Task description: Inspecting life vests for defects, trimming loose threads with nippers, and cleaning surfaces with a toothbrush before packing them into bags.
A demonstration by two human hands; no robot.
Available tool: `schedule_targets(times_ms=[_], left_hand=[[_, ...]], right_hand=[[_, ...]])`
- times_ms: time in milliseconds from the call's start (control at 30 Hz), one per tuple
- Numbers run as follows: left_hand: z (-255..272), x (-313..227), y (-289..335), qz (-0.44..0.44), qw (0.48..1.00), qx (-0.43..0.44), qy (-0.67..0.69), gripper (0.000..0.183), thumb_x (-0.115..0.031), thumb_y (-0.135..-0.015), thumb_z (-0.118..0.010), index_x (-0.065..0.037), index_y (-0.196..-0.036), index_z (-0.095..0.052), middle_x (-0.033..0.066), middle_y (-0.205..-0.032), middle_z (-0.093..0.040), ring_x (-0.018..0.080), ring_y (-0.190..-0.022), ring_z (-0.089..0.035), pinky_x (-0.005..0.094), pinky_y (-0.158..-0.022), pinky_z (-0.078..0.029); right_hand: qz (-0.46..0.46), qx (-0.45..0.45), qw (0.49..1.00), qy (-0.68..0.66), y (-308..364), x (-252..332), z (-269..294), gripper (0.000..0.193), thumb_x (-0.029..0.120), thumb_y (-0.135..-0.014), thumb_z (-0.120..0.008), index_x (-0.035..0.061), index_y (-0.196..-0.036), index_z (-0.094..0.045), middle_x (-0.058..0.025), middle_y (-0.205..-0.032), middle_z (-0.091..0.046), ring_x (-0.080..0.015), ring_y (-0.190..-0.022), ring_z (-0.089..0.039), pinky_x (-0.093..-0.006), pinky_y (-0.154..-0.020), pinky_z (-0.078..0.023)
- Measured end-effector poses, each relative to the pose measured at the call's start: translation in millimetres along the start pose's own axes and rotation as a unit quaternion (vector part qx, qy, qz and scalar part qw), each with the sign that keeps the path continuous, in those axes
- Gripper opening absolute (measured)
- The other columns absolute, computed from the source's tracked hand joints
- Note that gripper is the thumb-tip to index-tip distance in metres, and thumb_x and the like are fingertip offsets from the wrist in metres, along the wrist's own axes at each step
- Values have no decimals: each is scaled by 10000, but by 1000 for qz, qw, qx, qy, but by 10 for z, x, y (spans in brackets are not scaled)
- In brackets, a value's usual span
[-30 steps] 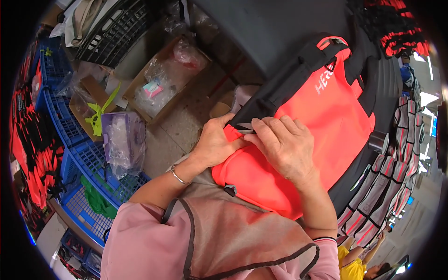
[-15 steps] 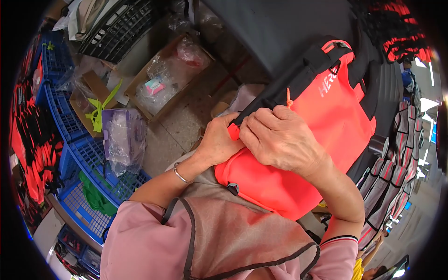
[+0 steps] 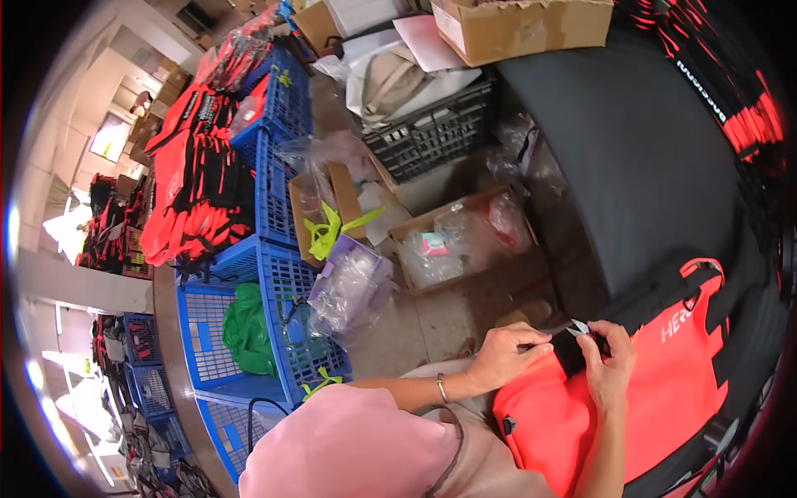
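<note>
A bright red-orange and black bag [image 3: 643,398] with straps and a buckle lies across my front and on the black-covered table [image 3: 573,100]. My left hand [image 3: 508,357] pinches the bag's black edge near its upper left corner. My right hand [image 3: 610,358], just right of it over the red fabric, is closed on small thread snips [image 3: 580,327]. Their pointed silver blades poke out of the fingers toward my left hand; the rest of the tool is hidden in the grip.
Blue plastic crates [image 3: 278,315] stand at left, one holding a green bag [image 3: 247,332], with red-and-black bags [image 3: 199,183] stacked behind. An open carton [image 3: 407,286] with clear plastic wrap, a purple box [image 3: 344,282] and a black crate [image 3: 440,133] lie beyond my hands. Another carton [image 3: 531,33] stands on the table.
The view has swung left, so bag and hands sit lower right in it. My hands have moved apart, and the silver blades now show in my right hand.
</note>
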State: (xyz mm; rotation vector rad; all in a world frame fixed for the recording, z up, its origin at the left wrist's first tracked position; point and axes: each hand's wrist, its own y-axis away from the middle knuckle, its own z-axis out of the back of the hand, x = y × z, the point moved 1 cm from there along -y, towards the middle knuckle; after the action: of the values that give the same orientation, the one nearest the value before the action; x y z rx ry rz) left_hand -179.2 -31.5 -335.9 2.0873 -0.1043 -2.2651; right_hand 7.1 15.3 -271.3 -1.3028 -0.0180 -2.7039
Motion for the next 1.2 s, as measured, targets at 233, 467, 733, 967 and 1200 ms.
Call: schedule_targets(times_ms=[233,467,733,967,1200], left_hand=[[-98,7,-61,-82,984,-1,-161,110,-83,-857,-708,-7,-880,-632,143,-825,-619,311,-769,-657,389,-673,-534],[16,42,-83,-69,988,-2,-141,67,-67,-943,-549,-5,-964,-538,172,-889,-584,344,-825,-609,398,-762,-502],[-59,38,-88,-50,994,-7,-92,106,-88,-969,-583,13,-952,-555,134,-845,-593,240,-727,-594,331,-683,-492],[-43,43,-55,-73,989,-34,-125,90,-60,-957,-586,18,-949,-541,144,-867,-594,262,-733,-606,343,-662,-495],[-23,261,7,132,956,19,262,294,-160,-937,-653,5,-1166,-573,74,-1032,-626,149,-942,-602,312,-856,-495]], right_hand=[[50,-12,999,16,-19,36,2,202,19,-776,-780,3,-946,-672,-103,-826,-655,-239,-731,-606,-336,-664,-495],[118,62,986,98,-41,249,41,258,196,-824,-773,29,-980,-652,-108,-864,-662,-300,-793,-640,-397,-718,-526],[198,129,929,285,-73,255,55,220,228,-784,-753,81,-764,-590,-48,-710,-582,-215,-683,-603,-337,-588,-499],[258,192,886,335,-209,355,-20,91,130,-726,-666,68,-741,-601,-53,-703,-617,-200,-724,-628,-330,-600,-510],[280,175,875,354,-304,465,-4,229,232,-757,-753,82,-734,-581,-31,-701,-584,-203,-717,-610,-338,-603,-495]])
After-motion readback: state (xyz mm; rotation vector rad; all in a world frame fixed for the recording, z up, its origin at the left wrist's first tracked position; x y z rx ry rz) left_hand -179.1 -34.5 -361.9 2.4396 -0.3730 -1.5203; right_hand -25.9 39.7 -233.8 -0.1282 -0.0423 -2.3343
